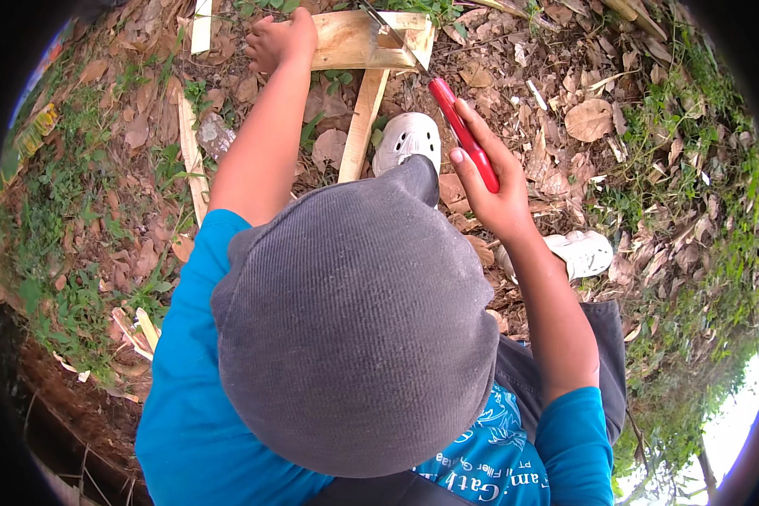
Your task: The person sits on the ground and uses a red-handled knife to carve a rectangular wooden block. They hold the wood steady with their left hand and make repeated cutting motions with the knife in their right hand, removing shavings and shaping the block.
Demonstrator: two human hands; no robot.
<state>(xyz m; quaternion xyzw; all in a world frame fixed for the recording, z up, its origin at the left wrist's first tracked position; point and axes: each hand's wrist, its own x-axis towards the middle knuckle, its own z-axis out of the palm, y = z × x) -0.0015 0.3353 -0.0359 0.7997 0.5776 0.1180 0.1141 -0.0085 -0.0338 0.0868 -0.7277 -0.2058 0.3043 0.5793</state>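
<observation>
My left hand [280, 42] is closed on the left end of a pale wooden board [339, 42] at the top. Its fingers are bent and partly hidden. In my right hand [493, 181] is the red handle of a hand saw [449, 110], with the thumb and a finger lying along it. The thin dark blade slants up to the left across the board near its right end, and a jagged shadow falls on the wood. Beneath the board, a wooden stick [365, 125] runs down toward my white shoe [409, 139].
Dry leaves [589, 121] and green plants cover the ground. A long wood strip [191, 156] lies left of my left arm, with another pale piece [201, 27] above it. My other white shoe [584, 253] is beneath my right forearm. A grey cap [354, 320] hides the middle.
</observation>
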